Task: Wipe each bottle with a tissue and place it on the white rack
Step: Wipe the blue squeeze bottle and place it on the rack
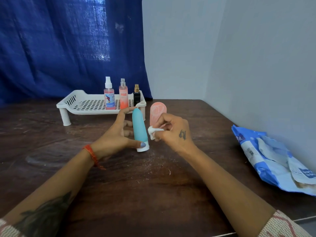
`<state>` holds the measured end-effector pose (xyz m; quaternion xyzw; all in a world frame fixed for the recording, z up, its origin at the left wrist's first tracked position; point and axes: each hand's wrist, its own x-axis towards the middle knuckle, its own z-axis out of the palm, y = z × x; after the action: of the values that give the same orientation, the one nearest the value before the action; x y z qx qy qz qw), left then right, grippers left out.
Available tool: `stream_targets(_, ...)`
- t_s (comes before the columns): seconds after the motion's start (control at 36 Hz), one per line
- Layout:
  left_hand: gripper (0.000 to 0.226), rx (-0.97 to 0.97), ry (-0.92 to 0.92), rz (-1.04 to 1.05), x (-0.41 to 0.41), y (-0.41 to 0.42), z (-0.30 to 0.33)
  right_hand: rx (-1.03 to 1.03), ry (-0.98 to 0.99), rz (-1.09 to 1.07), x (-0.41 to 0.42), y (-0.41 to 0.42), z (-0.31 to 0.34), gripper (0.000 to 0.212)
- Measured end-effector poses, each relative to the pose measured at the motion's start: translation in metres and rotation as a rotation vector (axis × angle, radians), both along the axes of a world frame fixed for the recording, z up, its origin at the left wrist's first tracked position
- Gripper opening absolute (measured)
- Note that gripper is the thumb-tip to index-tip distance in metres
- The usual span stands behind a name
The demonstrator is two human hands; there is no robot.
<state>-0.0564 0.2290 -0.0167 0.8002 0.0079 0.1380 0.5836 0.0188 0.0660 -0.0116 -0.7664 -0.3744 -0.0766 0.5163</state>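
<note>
- Head view: the left hand (118, 134) grips the teal bottle (139, 127) near the centre of the tabletop (136, 185), forefinger on its rounded top, thumb on the body just above the white cap (143, 148); the bottle stands cap-down, leaning slightly.
- The right hand (172, 132) is curled round a crumpled tissue (153, 131), which touches the bottle's side at its 3 o'clock.
- A pink bottle (158, 112) stands just behind the right hand, apparently not yet on the rack.
- The white rack (68, 102) sits at 11 o'clock from the hands and carries three spray bottles (123, 94) at its right end.
- To wipe well, the person should probably run the tissue along the full length and turn the bottle between finger and thumb, so that every side gets covered.
- A blue tissue pack (273, 159) lies at 3 o'clock for a fresh sheet.
</note>
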Motion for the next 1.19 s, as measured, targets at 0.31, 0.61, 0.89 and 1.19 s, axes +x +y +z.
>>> stream_targets(0.31,0.100,0.019,-0.007,-0.066,0.000,0.005,-0.001,-0.025,0.004,0.168,-0.003,0.002,-0.004,0.011)
stream_targets(0.61,0.108,-0.005,-0.002,-0.104,0.000,0.002,0.000,0.222,-0.213,-0.049,0.000,0.005,-0.003,0.011)
stream_targets(0.89,0.111,-0.021,0.007,-0.206,-0.002,0.001,-0.001,0.195,-0.441,-0.033,0.004,0.010,-0.012,0.021)
stream_targets(1.19,0.103,-0.031,-0.005,-0.239,-0.002,-0.001,0.001,0.227,-0.643,-0.110,0.003,0.011,-0.010,0.023)
